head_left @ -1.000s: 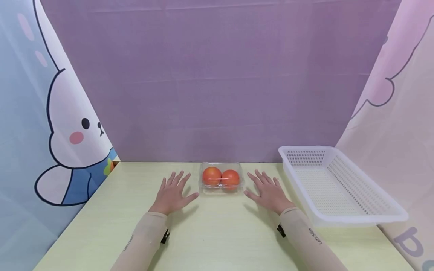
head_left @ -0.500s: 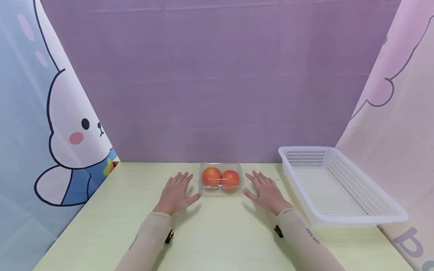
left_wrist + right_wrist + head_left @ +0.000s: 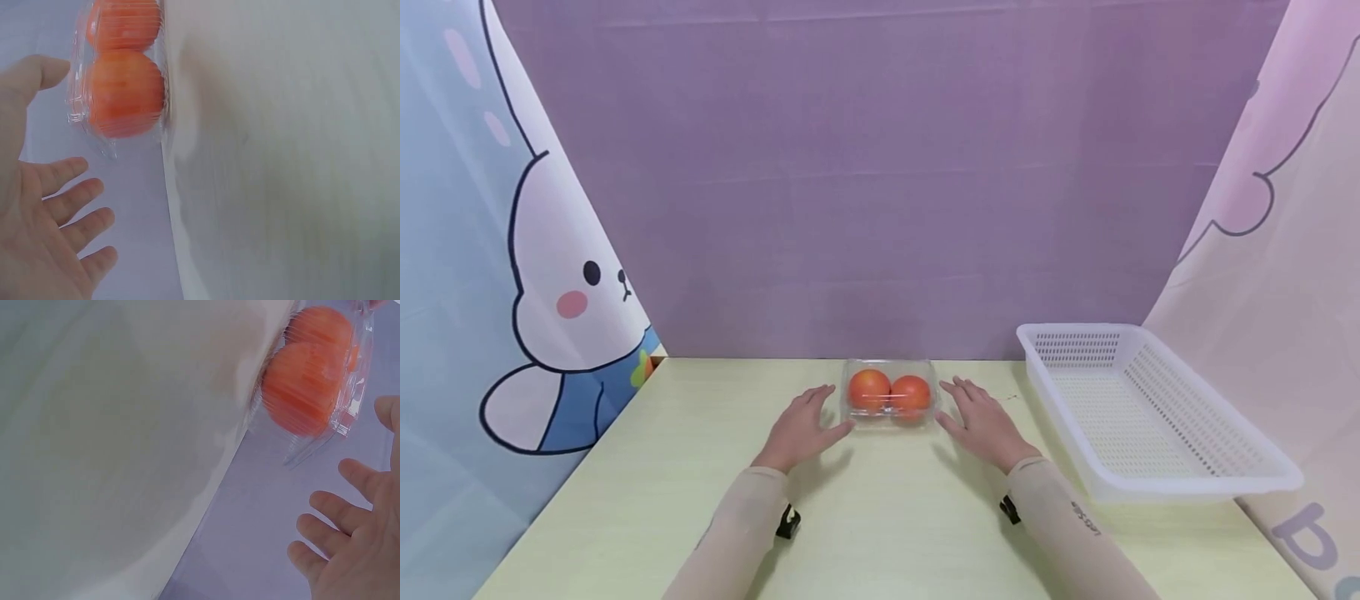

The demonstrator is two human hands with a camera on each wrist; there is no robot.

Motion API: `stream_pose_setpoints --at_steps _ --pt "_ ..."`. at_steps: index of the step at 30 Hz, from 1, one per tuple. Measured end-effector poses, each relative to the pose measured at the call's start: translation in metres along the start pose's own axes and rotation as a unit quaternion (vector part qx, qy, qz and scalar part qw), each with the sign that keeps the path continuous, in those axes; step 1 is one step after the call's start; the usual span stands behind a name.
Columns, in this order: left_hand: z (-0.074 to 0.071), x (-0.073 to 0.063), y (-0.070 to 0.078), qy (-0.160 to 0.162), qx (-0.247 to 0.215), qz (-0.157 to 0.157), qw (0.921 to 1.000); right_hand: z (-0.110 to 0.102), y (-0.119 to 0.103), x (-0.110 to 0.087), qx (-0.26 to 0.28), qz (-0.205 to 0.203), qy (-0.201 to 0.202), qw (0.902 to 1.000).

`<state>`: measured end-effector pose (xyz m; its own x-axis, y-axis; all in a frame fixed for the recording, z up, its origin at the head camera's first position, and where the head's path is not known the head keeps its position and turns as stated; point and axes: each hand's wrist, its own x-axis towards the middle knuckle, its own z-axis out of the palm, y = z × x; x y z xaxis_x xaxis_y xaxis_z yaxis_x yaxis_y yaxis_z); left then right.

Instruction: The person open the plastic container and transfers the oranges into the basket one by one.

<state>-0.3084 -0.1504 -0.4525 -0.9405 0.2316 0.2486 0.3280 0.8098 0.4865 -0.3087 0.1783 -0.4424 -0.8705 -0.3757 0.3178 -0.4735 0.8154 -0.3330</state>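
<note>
A clear plastic clamshell box (image 3: 889,423) sits on the table near its back edge, its lid down. Two round orange-red fruits, perhaps tomatoes, lie inside: a left fruit (image 3: 869,390) and a right fruit (image 3: 910,394). My left hand (image 3: 797,429) hovers just left of the box with fingers spread and thumb toward it. On the other side my right hand (image 3: 985,423) mirrors it, thumb close to the box's right side. Both wrist views show bare palms, and a gap appears between each hand and the ribbed box (image 3: 112,145).
A white perforated plastic basket (image 3: 1195,485) stands at the right of the pale wooden table (image 3: 880,533). A purple cloth (image 3: 880,183) hangs right behind the table's back edge. Printed curtains flank both sides, with a rabbit picture (image 3: 565,275) at left.
Both hands have moved inward toward the box, the left one farther, and its fingers have turned more toward the box. The box and basket have stayed in place.
</note>
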Motion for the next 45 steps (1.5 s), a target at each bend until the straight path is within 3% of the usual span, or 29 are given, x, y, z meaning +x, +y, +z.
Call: stream_pose_setpoints --at_steps 8,13,16,25,35,45 --pt "0.005 0.003 0.005 -0.013 -0.113 -0.032 0.993 0.006 0.0 0.006 0.039 0.027 0.002 0.9989" --pt "0.009 0.005 0.005 -0.025 -0.212 -0.065 0.9748 0.009 -0.001 0.008 0.054 0.04 0.009 0.9977" --pt "0.01 0.006 0.007 -0.027 -0.249 -0.091 0.9639 0.01 0.0 0.009 0.066 0.048 0.018 0.9965" --pt "0.012 0.01 0.009 -0.006 -0.282 -0.139 0.9491 0.012 0.001 0.014 0.108 0.082 0.053 0.9893" --pt "0.014 0.016 0.013 0.008 -0.353 -0.172 0.9197 0.011 -0.003 0.018 0.166 0.128 0.021 0.9775" --pt "0.019 0.018 0.016 0.014 -0.374 -0.175 0.9106 0.014 -0.002 0.021 0.188 0.164 0.001 0.9684"
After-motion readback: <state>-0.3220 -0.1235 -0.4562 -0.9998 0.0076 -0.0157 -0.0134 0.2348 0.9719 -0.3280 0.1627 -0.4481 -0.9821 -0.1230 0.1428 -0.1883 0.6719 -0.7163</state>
